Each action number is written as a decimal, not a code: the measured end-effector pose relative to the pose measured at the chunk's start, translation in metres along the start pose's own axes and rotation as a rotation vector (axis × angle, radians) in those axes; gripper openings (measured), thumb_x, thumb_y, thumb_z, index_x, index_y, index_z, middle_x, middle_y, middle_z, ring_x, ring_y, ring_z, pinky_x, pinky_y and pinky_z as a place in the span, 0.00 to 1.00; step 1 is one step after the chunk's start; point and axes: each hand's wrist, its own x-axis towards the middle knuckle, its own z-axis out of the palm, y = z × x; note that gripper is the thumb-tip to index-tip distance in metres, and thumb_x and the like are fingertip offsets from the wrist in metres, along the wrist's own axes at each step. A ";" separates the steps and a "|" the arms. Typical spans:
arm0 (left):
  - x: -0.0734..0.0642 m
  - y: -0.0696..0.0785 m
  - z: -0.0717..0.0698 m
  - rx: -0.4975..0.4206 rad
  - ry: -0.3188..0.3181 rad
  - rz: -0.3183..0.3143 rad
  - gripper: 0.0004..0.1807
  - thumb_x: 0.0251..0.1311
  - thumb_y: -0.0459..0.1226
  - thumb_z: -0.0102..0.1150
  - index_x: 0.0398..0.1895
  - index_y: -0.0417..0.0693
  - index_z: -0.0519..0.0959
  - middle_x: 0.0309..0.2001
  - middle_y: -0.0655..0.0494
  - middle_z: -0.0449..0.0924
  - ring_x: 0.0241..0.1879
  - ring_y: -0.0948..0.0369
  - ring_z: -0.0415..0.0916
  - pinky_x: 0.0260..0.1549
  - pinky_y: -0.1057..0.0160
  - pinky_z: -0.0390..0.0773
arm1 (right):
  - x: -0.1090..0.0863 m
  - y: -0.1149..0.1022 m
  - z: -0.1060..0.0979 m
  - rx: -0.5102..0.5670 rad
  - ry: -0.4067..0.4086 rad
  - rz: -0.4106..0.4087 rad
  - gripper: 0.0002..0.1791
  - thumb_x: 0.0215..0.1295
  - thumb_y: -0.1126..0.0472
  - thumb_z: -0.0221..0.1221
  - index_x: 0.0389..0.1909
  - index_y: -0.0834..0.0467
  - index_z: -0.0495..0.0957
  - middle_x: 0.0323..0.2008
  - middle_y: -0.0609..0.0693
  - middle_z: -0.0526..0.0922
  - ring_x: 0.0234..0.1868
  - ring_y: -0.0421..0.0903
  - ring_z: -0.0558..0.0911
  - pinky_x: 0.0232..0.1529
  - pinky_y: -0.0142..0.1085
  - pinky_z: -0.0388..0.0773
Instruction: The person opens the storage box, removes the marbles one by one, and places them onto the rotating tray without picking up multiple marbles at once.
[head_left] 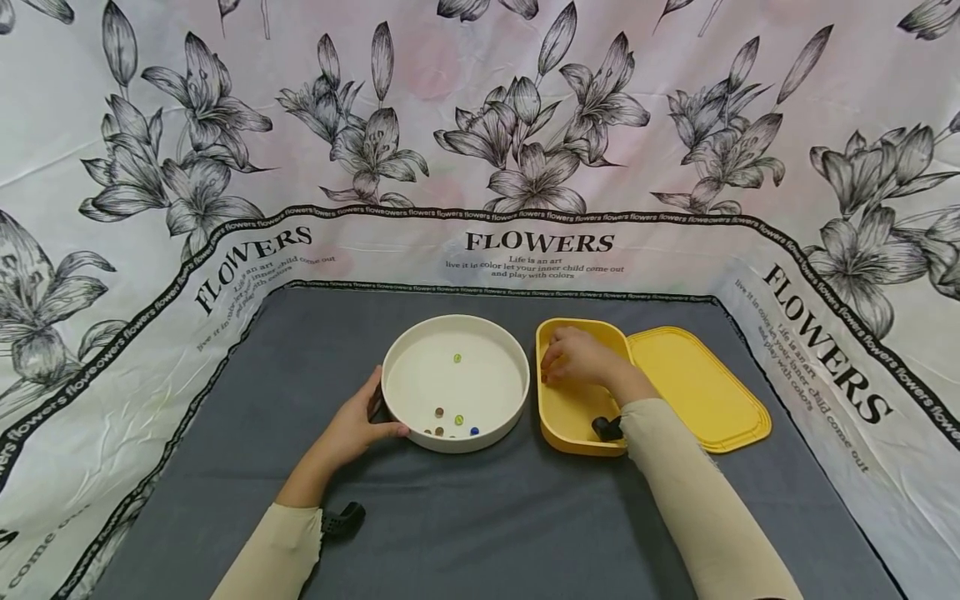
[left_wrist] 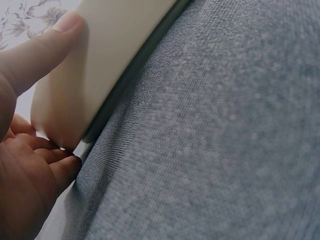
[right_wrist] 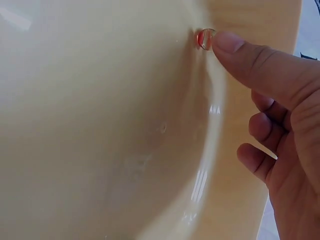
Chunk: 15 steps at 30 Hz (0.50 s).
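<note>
My left hand [head_left: 358, 421] holds a round white tray [head_left: 456, 323] at its left side. In the left wrist view, the thumb [left_wrist: 47, 45] lies against its wall, and the fingers [left_wrist: 62, 167] bend at its lower edge. Several glass marbles, including a blue marble [head_left: 474, 431] and a green marble [head_left: 457, 358], lie inside. My right hand [head_left: 581, 358] reaches into a yellow box [head_left: 562, 408]. Its thumb tip touches a clear marble with red [right_wrist: 204, 39] beside the box's wall; the index finger is hidden there, so a pinch cannot be confirmed.
A yellow lid [head_left: 708, 392] lies flat against the right side of the box. Grey cloth [head_left: 450, 525] covers the table, bordered by flower-printed white fabric [head_left: 540, 254]. A black strap device [head_left: 343, 521] sits at my left wrist, another black device [head_left: 607, 429] at my right.
</note>
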 end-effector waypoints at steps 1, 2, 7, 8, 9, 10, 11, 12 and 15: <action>0.000 0.000 0.000 0.002 0.002 -0.002 0.73 0.48 0.46 0.82 0.83 0.40 0.35 0.83 0.44 0.35 0.81 0.47 0.44 0.76 0.47 0.56 | 0.000 0.000 0.000 -0.004 0.000 -0.007 0.06 0.55 0.60 0.76 0.31 0.44 0.91 0.33 0.44 0.75 0.40 0.44 0.70 0.44 0.38 0.66; 0.000 0.000 0.000 0.005 0.002 -0.002 0.73 0.48 0.46 0.82 0.83 0.40 0.35 0.83 0.44 0.35 0.81 0.47 0.44 0.76 0.47 0.56 | 0.001 0.000 0.001 -0.008 -0.002 -0.008 0.06 0.55 0.60 0.76 0.31 0.44 0.91 0.34 0.44 0.75 0.40 0.44 0.70 0.44 0.39 0.66; -0.001 0.001 0.000 0.010 0.006 -0.002 0.73 0.47 0.47 0.82 0.83 0.40 0.35 0.83 0.44 0.35 0.81 0.48 0.44 0.76 0.48 0.56 | 0.002 -0.002 0.002 -0.031 -0.013 -0.014 0.06 0.55 0.60 0.76 0.30 0.45 0.91 0.34 0.44 0.75 0.41 0.45 0.70 0.46 0.39 0.66; 0.000 0.001 0.000 0.011 0.005 0.002 0.73 0.48 0.47 0.82 0.83 0.40 0.35 0.83 0.44 0.35 0.81 0.48 0.44 0.76 0.48 0.56 | 0.002 -0.002 0.002 -0.037 -0.014 -0.015 0.06 0.55 0.60 0.76 0.30 0.45 0.91 0.34 0.44 0.75 0.41 0.45 0.70 0.46 0.39 0.67; 0.000 0.002 0.000 0.010 0.006 0.003 0.73 0.48 0.47 0.82 0.83 0.40 0.36 0.83 0.44 0.35 0.81 0.48 0.45 0.76 0.48 0.57 | 0.002 -0.002 0.002 -0.040 -0.014 -0.016 0.06 0.54 0.60 0.76 0.29 0.44 0.91 0.34 0.44 0.76 0.41 0.45 0.70 0.46 0.39 0.67; 0.000 0.002 0.000 0.008 0.006 0.005 0.73 0.48 0.47 0.82 0.83 0.40 0.36 0.83 0.44 0.35 0.81 0.48 0.45 0.76 0.48 0.56 | 0.002 -0.002 0.002 -0.045 -0.013 -0.021 0.06 0.54 0.61 0.76 0.29 0.44 0.91 0.34 0.44 0.76 0.41 0.45 0.71 0.46 0.39 0.67; 0.001 0.002 0.000 0.007 0.006 0.006 0.73 0.48 0.47 0.82 0.83 0.40 0.36 0.83 0.44 0.35 0.81 0.48 0.45 0.76 0.48 0.56 | 0.002 -0.002 0.002 -0.050 -0.012 -0.024 0.07 0.54 0.61 0.76 0.29 0.44 0.91 0.34 0.44 0.76 0.41 0.45 0.71 0.46 0.40 0.67; 0.001 0.002 0.000 0.009 0.006 0.008 0.73 0.48 0.47 0.82 0.83 0.39 0.36 0.83 0.43 0.35 0.81 0.47 0.45 0.76 0.47 0.57 | 0.002 -0.001 0.002 -0.060 -0.011 -0.028 0.07 0.54 0.60 0.76 0.28 0.43 0.91 0.34 0.43 0.76 0.40 0.45 0.71 0.46 0.39 0.67; 0.000 0.001 0.000 0.009 0.004 0.009 0.72 0.48 0.47 0.82 0.83 0.38 0.36 0.83 0.42 0.35 0.80 0.46 0.45 0.75 0.47 0.57 | 0.002 -0.001 0.004 -0.069 -0.015 -0.046 0.07 0.53 0.59 0.77 0.28 0.43 0.91 0.34 0.43 0.76 0.40 0.45 0.72 0.46 0.40 0.68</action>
